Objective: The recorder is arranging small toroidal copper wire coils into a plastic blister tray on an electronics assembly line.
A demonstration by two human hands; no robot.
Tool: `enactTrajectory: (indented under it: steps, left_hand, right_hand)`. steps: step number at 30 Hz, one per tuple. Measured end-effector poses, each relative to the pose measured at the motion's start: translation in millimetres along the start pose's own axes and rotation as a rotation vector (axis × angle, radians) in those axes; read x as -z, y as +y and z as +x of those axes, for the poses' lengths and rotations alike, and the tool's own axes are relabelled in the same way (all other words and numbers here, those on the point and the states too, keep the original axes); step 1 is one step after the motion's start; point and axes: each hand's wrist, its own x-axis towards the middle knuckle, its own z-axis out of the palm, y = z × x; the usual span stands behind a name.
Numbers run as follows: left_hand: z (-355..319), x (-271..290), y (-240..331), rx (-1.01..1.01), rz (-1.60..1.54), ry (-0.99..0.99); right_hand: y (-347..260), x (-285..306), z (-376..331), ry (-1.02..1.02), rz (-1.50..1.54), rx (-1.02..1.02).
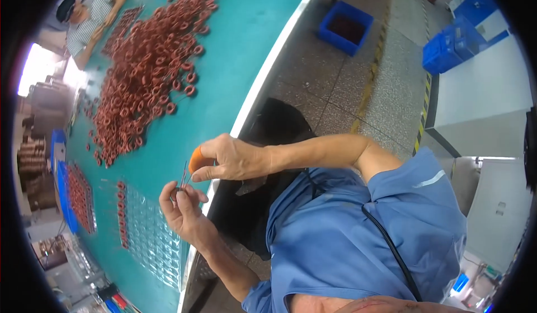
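My left hand (187, 212) pinches a small ring coil (179, 190) between thumb and fingers, its thin wire leads (184, 173) pointing up; the fingers cover most of it. Just beside those leads is my right hand (226, 157), an orange finger cot (197, 159) on its index finger. Its thumb and index finger come together in a pinch; whether they touch the leads I cannot tell. Both hands are over the table's near edge. Below and left of them lies a clear plastic tray (151, 234) with rows of pockets, and a row of reddish-brown ring coils (121, 215) lines its far side.
A large heap of reddish-brown ring coils (148, 72) covers part of the green table (246, 33). A filled tray (81, 198) stands by a blue bin (67, 201) at the left. Another person (95, 16) sits across. A blue crate (347, 27) is on the floor.
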Motion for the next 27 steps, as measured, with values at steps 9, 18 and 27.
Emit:
enactTrajectory:
  steps: [9, 18, 27]
  left_hand:
    - [-12, -8, 10, -0.018, 0.103, -0.078]
    - [-5, -9, 19, -0.029, 0.098, -0.195]
    - [-12, 19, 8, 0.41, -0.258, -0.357]
  right_hand:
    - [11, -15, -9, 0.138, 0.103, 0.125]
    - [-31, 2, -16, 0.062, 0.6, -0.408]
    - [-24, 7, -12, -0.131, 0.274, -0.192]
